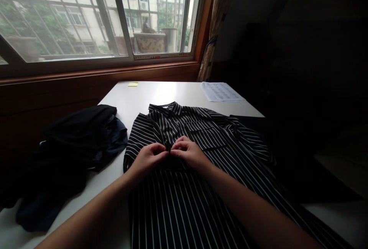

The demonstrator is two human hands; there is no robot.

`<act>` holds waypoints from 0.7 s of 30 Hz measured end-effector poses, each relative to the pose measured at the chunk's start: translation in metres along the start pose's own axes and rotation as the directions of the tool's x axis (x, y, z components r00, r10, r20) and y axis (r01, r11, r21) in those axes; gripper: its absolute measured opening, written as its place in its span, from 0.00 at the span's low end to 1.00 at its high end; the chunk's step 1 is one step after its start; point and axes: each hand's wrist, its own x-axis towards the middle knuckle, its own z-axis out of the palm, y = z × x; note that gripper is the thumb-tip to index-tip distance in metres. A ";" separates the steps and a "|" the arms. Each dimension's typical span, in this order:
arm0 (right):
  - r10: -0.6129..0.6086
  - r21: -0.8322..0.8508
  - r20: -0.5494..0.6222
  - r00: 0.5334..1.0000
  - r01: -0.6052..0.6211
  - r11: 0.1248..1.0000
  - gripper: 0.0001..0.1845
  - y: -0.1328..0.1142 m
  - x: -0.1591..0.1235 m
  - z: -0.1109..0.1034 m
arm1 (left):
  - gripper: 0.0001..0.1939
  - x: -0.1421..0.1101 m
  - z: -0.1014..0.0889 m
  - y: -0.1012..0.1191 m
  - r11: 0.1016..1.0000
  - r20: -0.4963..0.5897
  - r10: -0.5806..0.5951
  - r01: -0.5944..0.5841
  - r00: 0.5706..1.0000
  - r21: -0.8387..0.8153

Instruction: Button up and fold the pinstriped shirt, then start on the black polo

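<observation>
A black shirt with white stripes (198,184) lies spread on the white table, its collar (172,108) toward the window and a chest pocket (208,138) on its right half. At the front opening, my left hand (151,157) pinches the cloth between thumb and fingers. Close beside it, my right hand (188,151) also pinches the shirt front, the fingertips of both hands nearly touching. A small button (176,122) shows higher up the front. Whatever lies between the fingertips is too small and dark to make out.
Dark clothes (83,138) lie heaped on the left of the white table (138,94). Printed sheets (221,91) rest at the far right edge, and a yellow sticky note (132,84) at the far left. Behind stand a barred window (94,19) and a tied curtain (211,46).
</observation>
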 end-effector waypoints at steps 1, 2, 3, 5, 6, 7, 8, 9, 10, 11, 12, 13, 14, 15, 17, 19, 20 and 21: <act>0.012 0.012 0.001 1.000 -0.012 1.000 0.04 -0.001 0.000 0.000 | 0.12 0.000 -0.001 -0.001 1.000 0.014 -0.003 0.003 1.000 -0.026; 0.024 0.023 0.003 1.000 -0.024 0.999 0.05 -0.001 0.000 -0.001 | 0.13 0.000 -0.002 -0.002 0.999 0.028 -0.006 0.007 1.000 -0.048; 0.034 0.035 0.002 0.999 -0.034 0.999 0.05 -0.001 0.000 -0.001 | 0.13 0.000 -0.002 -0.003 0.998 0.038 -0.009 0.011 0.999 -0.065; 0.048 0.059 0.004 0.999 -0.048 0.997 0.06 -0.001 0.000 -0.003 | 0.14 0.000 -0.003 -0.004 0.996 0.048 -0.012 0.016 0.999 -0.084; 0.054 0.075 0.008 0.998 -0.055 0.996 0.07 -0.001 0.000 -0.003 | 0.15 0.000 -0.003 -0.004 0.996 0.047 -0.012 0.016 0.999 -0.089; 0.061 0.095 0.016 0.998 -0.062 0.994 0.07 -0.001 0.000 -0.004 | 0.15 0.000 -0.003 -0.004 0.996 0.045 -0.011 0.015 0.999 -0.090; 0.068 0.119 0.026 0.997 -0.071 0.990 0.07 0.000 0.000 -0.004 | 0.15 0.000 -0.003 -0.004 0.996 0.040 -0.012 0.015 0.999 -0.085; 0.076 0.147 0.036 0.996 -0.081 0.986 0.07 0.001 0.001 -0.005 | 0.14 0.000 -0.003 -0.003 0.997 0.034 -0.013 0.015 0.999 -0.076; 0.085 0.171 0.045 0.995 -0.092 0.981 0.07 0.001 0.001 -0.005 | 0.14 0.000 -0.002 -0.003 0.998 0.031 -0.015 0.017 0.999 -0.066; 0.093 0.189 0.050 0.994 -0.101 0.977 0.07 0.001 0.001 -0.005 | 0.14 0.000 -0.002 -0.002 0.998 0.028 -0.016 0.018 0.999 -0.057; 0.100 0.196 0.051 0.994 -0.108 0.975 0.07 0.001 0.001 -0.005 | 0.14 0.000 -0.002 -0.002 0.998 0.027 -0.018 0.020 0.999 -0.052; 0.106 0.194 0.049 0.993 -0.113 0.974 0.07 0.002 0.001 -0.005 | 0.14 0.001 -0.001 -0.002 0.999 0.027 -0.020 0.021 0.999 -0.050; 0.109 0.187 0.045 0.993 -0.115 0.976 0.07 0.001 0.001 -0.004 | 0.13 0.001 -0.001 -0.001 0.999 0.025 -0.021 0.022 0.999 -0.050; 0.109 0.178 0.040 0.993 -0.114 0.977 0.07 0.001 0.001 -0.004 | 0.13 0.001 0.000 -0.001 0.998 0.022 -0.022 0.024 0.999 -0.051; 0.107 0.167 0.027 0.994 -0.110 0.980 0.08 0.001 0.000 -0.003 | 0.13 0.000 0.000 -0.001 0.998 0.012 -0.028 0.028 1.000 -0.053; 0.109 0.162 0.010 0.994 -0.109 0.981 0.08 0.000 0.000 -0.002 | 0.14 0.000 0.000 -0.001 0.997 0.009 -0.032 0.033 0.999 -0.064; 0.111 0.159 -0.001 0.994 -0.109 0.981 0.09 0.000 0.000 -0.002 | 0.14 -0.001 -0.001 -0.001 0.997 0.013 -0.035 0.035 0.999 -0.071; 0.112 0.157 -0.012 0.994 -0.109 0.982 0.09 0.001 -0.001 -0.001 | 0.15 -0.001 -0.001 -0.001 0.996 0.019 -0.036 0.037 0.999 -0.080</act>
